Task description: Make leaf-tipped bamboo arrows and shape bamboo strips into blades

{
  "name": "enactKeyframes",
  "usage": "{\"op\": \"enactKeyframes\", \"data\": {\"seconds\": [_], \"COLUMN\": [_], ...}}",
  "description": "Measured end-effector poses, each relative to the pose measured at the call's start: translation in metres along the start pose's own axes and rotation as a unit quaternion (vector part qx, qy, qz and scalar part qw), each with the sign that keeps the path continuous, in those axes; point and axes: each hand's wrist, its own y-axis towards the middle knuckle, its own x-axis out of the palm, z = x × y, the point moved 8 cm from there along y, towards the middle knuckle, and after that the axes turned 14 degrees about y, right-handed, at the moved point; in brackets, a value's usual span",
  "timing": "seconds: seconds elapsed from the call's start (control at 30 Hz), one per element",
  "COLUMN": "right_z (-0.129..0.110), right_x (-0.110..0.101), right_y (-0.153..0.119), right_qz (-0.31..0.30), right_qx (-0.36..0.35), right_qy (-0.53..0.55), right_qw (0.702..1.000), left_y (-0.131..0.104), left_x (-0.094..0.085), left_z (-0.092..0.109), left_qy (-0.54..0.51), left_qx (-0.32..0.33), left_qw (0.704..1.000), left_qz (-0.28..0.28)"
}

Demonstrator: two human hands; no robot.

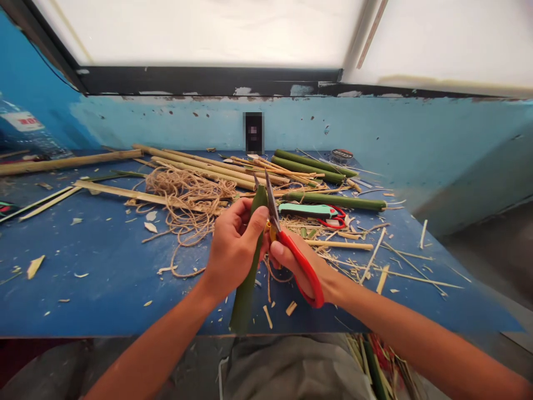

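My left hand (pixel 235 244) is closed round a green bamboo strip (pixel 246 294), which runs from above my thumb down toward the table's front edge. In my right hand (pixel 291 258) is a pair of scissors (pixel 306 272) with red handles. Their blades point up and away from me, beside the strip's upper end, and look slightly apart; whether they touch the strip I cannot tell. Just beyond my hands lies a tangle of brown twine (pixel 187 191). A mint-green folding tool (pixel 308 209) rests to the right, by another red handle (pixel 335 219).
Pale bamboo sticks (pixel 208 166) and green bamboo pieces (pixel 310 164) lie toward the wall. Shavings and splinters are strewn over the blue table (pixel 125 283). A dark phone-like object (pixel 254 133) stands against the wall. At far left is a clear plastic bottle (pixel 29 130).
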Motion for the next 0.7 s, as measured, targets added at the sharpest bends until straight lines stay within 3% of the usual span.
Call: {"op": "enactKeyframes", "data": {"seconds": [0.4,0.7], "right_z": [-0.007,-0.009], "right_x": [0.001,0.001], "right_y": [-0.001,0.002], "right_qz": [-0.01,0.016], "right_qx": [0.004,-0.015], "right_qy": [-0.018,-0.065], "right_qw": [1.0,0.998], "left_y": [-0.003,-0.002], "left_x": [-0.009,-0.01], "left_z": [0.008,0.009], "left_qy": [0.069,0.138], "left_qx": [0.011,0.05], "left_qw": [0.996,0.988], "left_qz": [0.052,0.036]}}
